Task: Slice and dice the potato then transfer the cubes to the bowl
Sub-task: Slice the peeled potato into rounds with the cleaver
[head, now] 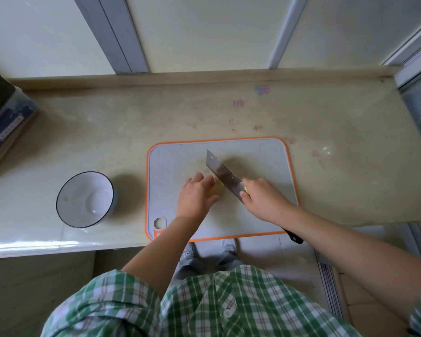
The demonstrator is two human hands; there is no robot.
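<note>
Beige stone-look counter (107, 130) under a row of frosted window panels (204, 32), with some faint pink and purple scribbly marks on it toward the back right. Sitting at the front edge is a grey cutting board (170, 171) with an orange rim and a hanging hole in its near-left corner. The potato (218, 187) is on the board around the middle, but you can barely see it, just a pale yellow sliver peeking out, because the left hand (197, 198) is cupped right over it, fingers bent down onto it and thumb alongside, holding it in place. The right hand (265, 200) is wrapped tight around the knife (223, 173) up where the blade meets the handle, and the black end of the handle pokes out behind the wrist past the board's front edge. It's a wide rectangular cleaver-type blade, angled up and to the left, its edge down right next to the left hand's fingers at the potato. The bowl (58, 198), white with a dark rim, stands on the counter just left of the board, with only a tiny yellowish speck on the inside wall. Off at the far left edge there's a dark blue box (3, 122). Down below you get a green plaid shirt (229, 300) and grey shoes (187, 251) on the floor.
</note>
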